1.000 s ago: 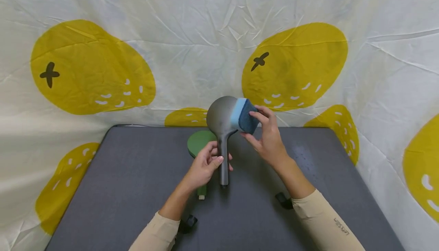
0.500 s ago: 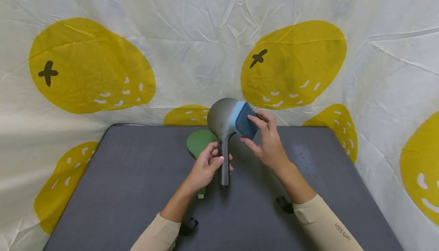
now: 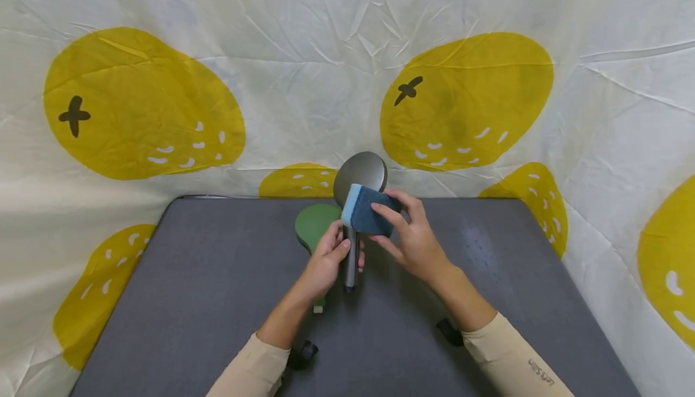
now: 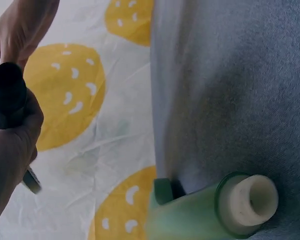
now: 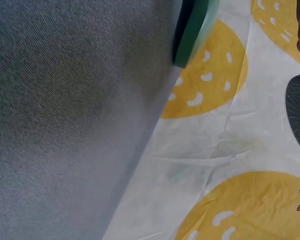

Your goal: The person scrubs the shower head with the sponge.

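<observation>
My left hand [image 3: 326,258] grips the handle of a dark grey shower head [image 3: 359,171], holding it upright above the table. In the right wrist view, the dotted spray face [image 5: 299,112] shows at the right edge. My right hand [image 3: 412,237] pinches a blue sponge [image 3: 373,211] between thumb and fingers. The sponge overlaps the neck of the shower head in the head view, its light blue side turned left. Behind the left hand lies a green shower head [image 3: 314,225]; its pale hollow handle end [image 4: 255,200] shows in the left wrist view.
The dark grey table [image 3: 217,276] ends at the back against a white curtain [image 3: 304,101] printed with yellow fruit. Small wet-looking spots [image 3: 480,249] mark the tabletop at right. Black wrist straps [image 3: 449,332] sit below both forearms.
The sponge has moved down and left, from the right side of the round head to the neck. The grey shower head has turned slightly, with its top leaning right.
</observation>
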A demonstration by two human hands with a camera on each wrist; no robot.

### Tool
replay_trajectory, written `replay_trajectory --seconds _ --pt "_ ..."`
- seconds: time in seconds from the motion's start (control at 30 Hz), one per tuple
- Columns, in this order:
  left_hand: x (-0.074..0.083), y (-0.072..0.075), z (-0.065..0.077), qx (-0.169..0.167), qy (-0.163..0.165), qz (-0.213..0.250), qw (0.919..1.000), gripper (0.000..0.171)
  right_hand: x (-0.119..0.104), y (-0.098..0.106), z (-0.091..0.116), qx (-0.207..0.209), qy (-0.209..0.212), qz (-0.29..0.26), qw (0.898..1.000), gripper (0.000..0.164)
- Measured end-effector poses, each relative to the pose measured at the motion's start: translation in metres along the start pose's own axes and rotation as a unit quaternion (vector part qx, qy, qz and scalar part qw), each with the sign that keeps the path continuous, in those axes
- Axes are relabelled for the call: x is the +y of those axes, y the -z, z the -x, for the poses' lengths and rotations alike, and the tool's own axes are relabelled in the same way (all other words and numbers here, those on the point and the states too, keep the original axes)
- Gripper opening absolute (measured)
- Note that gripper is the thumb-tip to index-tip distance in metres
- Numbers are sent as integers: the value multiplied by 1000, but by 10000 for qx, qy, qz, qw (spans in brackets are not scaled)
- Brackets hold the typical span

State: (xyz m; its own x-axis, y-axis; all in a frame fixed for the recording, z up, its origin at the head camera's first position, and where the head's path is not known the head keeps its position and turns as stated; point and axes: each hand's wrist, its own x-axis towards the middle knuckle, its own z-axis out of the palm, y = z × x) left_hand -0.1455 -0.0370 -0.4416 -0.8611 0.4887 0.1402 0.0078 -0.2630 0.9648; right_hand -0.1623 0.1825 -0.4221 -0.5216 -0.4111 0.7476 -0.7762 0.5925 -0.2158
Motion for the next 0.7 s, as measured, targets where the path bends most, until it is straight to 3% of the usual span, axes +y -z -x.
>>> replay_trajectory --seconds 0.27,0.53,0.7 --pt "-3 -4 -4 448 143 355 9983 34 6 3 -4 -52 -28 -3 10000 52" --pt "-9 -5 -6 880 180 -484 9948 42 16 12 -16 26 -115 71 9999 55" --pt "-9 -6 -7 1097 220 -701 9912 49 23 18 -24 -148 -181 102 9997 64"
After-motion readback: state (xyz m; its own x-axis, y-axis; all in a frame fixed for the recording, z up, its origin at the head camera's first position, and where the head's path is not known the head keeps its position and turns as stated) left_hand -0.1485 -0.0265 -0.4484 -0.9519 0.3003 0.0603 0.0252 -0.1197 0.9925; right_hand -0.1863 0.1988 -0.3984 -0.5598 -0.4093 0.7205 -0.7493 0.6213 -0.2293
